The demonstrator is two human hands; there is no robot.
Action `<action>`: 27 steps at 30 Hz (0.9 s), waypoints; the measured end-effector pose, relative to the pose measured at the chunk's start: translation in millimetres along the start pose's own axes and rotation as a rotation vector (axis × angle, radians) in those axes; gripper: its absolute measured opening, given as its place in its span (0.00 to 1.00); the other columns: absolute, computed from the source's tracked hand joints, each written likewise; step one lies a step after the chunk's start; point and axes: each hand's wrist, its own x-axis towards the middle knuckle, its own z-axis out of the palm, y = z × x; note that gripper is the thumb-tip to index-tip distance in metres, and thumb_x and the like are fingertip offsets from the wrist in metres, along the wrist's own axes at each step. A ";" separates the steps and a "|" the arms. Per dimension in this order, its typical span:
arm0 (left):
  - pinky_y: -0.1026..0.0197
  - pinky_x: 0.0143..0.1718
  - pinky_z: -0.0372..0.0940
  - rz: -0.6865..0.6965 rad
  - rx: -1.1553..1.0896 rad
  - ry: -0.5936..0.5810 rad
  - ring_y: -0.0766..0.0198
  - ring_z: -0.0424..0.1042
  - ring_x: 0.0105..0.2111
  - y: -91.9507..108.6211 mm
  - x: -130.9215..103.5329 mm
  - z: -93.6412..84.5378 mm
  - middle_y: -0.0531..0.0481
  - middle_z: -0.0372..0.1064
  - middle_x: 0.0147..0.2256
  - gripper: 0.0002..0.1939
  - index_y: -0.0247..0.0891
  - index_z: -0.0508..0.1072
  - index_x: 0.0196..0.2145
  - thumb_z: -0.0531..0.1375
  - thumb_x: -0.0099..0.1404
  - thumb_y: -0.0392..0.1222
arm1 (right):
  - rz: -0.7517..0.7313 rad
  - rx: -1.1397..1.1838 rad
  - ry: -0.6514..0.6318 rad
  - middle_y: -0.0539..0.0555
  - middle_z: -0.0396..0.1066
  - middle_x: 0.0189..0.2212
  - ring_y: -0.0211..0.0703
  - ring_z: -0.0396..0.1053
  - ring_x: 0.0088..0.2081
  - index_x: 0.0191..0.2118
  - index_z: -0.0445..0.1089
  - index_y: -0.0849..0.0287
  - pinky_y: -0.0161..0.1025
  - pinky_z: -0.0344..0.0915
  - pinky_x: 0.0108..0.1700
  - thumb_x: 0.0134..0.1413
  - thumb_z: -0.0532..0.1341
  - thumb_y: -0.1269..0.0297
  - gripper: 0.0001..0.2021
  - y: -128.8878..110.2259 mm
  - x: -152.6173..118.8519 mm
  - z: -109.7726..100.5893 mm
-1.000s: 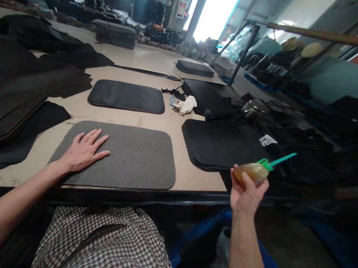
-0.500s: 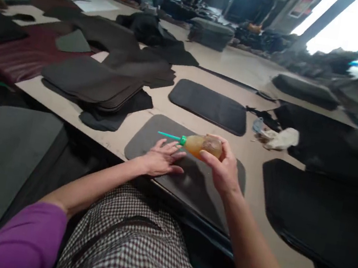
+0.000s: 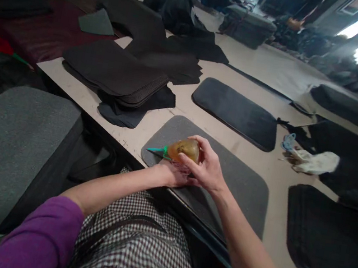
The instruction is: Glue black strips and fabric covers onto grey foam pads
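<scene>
My right hand (image 3: 209, 166) is wrapped round a squeeze bottle (image 3: 187, 149) of amber liquid, held on its side. Its thin green nozzle (image 3: 155, 150) points left above a grey rounded panel (image 3: 240, 181) on the table. Just under the bottle, my left hand (image 3: 174, 174) is low over the panel near the table's front edge. The bottle and my right hand cover most of its fingers, so whether they are spread or closed is hidden.
A stack of dark brown sheets (image 3: 111, 67) lies to the left. Beyond the panel is a black padded panel (image 3: 236, 111). On the right are a whitish crumpled glove or cloth (image 3: 318, 163) and black pieces (image 3: 329, 241). A grey felt-like surface (image 3: 8, 146) stands at lower left.
My right hand has brought the bottle left and lower, over my left hand. My left hand's fingers, spread on the panel before, are now mostly covered. The view has shifted.
</scene>
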 end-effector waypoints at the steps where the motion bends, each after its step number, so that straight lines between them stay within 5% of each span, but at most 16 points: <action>1: 0.51 0.75 0.47 0.003 0.007 -0.002 0.52 0.48 0.74 0.9 -0.7 -0.8 0.40 0.50 0.74 0.35 0.31 0.55 0.73 0.44 0.79 0.57 | 0.000 -0.007 0.005 0.55 0.74 0.47 0.51 0.74 0.46 0.56 0.66 0.52 0.50 0.72 0.51 0.57 0.69 0.44 0.28 -0.1 0.9 1.8; 9: 0.42 0.72 0.52 -0.094 0.028 0.083 0.44 0.53 0.72 3.0 -1.0 -12.2 0.36 0.57 0.71 0.45 0.34 0.59 0.72 0.46 0.73 0.71 | 0.041 -0.044 0.065 0.54 0.75 0.45 0.51 0.74 0.45 0.55 0.68 0.53 0.49 0.72 0.50 0.55 0.69 0.42 0.28 7.1 20.0 -3.0; 14: 0.26 0.70 0.42 -0.066 0.122 0.237 0.39 0.47 0.73 1.3 -4.1 -14.5 0.36 0.53 0.72 0.43 0.43 0.62 0.71 0.47 0.71 0.73 | 0.084 -0.108 0.175 0.55 0.75 0.44 0.53 0.74 0.43 0.54 0.69 0.54 0.50 0.72 0.48 0.52 0.69 0.38 0.31 24.8 42.5 -12.5; 21: 0.28 0.70 0.43 -0.069 0.124 0.215 0.43 0.47 0.74 2.3 -3.3 -17.5 0.37 0.50 0.74 0.42 0.46 0.62 0.71 0.43 0.72 0.73 | 0.159 -0.217 0.412 0.58 0.76 0.47 0.54 0.73 0.45 0.53 0.69 0.56 0.52 0.71 0.52 0.50 0.66 0.33 0.35 53.7 68.2 -20.2; 27: 0.37 0.68 0.51 -0.133 0.127 0.233 0.41 0.48 0.74 -4.8 -1.6 -21.6 0.33 0.45 0.75 0.47 0.43 0.62 0.72 0.44 0.69 0.77 | 0.189 -0.291 0.525 0.60 0.75 0.48 0.55 0.73 0.46 0.53 0.69 0.57 0.52 0.70 0.53 0.51 0.65 0.34 0.34 65.1 59.5 -33.0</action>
